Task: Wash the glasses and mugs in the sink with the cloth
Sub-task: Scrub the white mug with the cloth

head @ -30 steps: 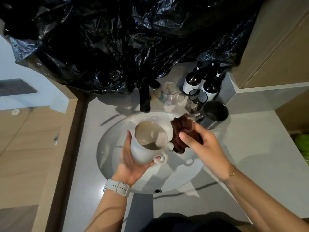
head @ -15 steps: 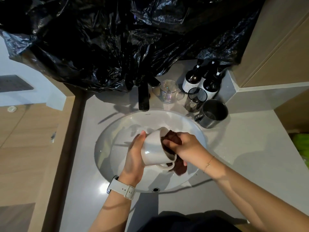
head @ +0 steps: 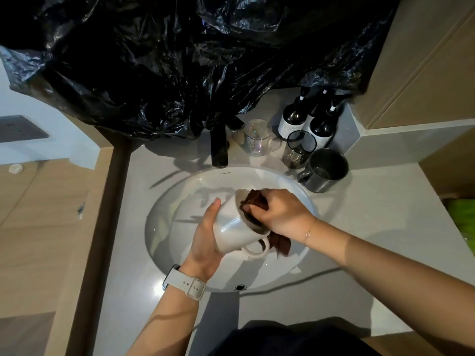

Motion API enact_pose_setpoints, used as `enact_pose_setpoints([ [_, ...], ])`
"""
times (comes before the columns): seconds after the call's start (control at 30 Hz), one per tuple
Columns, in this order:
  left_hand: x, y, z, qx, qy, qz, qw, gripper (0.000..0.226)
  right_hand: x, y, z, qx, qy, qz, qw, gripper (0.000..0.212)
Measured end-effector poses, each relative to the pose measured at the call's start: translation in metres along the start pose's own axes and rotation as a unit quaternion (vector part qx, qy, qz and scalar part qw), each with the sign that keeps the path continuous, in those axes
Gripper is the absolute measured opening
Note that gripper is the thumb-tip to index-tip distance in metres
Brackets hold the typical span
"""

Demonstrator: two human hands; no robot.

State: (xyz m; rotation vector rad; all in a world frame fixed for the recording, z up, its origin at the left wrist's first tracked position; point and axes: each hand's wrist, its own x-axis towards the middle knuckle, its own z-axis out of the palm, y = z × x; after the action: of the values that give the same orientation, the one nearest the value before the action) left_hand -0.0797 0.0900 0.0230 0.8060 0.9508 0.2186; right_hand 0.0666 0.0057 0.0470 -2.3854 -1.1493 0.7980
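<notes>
Over the white oval sink, my left hand grips a white mug tipped on its side, mouth to the right, handle pointing down. My right hand grips a dark brown cloth and pushes it into the mug's mouth; a tail of the cloth hangs below the wrist. On the counter behind the sink stand a clear glass mug, a smoky dark-rimmed glass and a dark grey mug.
A black faucet rises at the back of the sink. Dark pump bottles stand in the back right corner. A black plastic sheet covers the wall above. The grey counter extends right; a wooden floor lies left.
The mug went from upright to tipped sideways over the basin. My right hand brought the cloth from beside the mug into its mouth and has pushed it deeper.
</notes>
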Motion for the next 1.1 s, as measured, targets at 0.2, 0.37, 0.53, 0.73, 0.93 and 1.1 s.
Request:
enact_pose_setpoints([
  [0.2, 0.000, -0.004, 0.002, 0.012, 0.067, 0.083, 0.994, 0.042, 0.002, 0.014, 0.006, 0.256, -0.149, 0.131, 0.946, 0.023],
  [0.37, -0.004, -0.012, 0.004, 0.019, 0.010, 0.049, 0.999, 0.047, 0.004, 0.018, 0.000, 0.255, -0.170, 0.127, 0.944, 0.013],
  [0.53, -0.001, 0.005, -0.023, 0.173, -0.109, 0.110, 0.973, 0.052, 0.006, 0.016, -0.014, 0.226, -0.187, 0.109, 0.950, 0.021],
  [0.73, -0.001, 0.029, -0.015, 0.420, -0.198, 0.231, 0.855, 0.089, 0.013, -0.004, -0.029, 0.127, -0.282, 0.102, 0.945, 0.013],
  [0.93, -0.001, 0.014, -0.014, 0.148, -0.074, 0.097, 0.981, 0.072, 0.002, 0.014, -0.019, 0.452, -0.152, 0.186, 0.859, 0.016],
  [1.1, -0.007, 0.002, 0.005, -0.178, -0.049, -0.067, 0.980, 0.049, -0.036, 0.019, -0.017, 0.635, 0.042, 0.083, 0.767, 0.030],
])
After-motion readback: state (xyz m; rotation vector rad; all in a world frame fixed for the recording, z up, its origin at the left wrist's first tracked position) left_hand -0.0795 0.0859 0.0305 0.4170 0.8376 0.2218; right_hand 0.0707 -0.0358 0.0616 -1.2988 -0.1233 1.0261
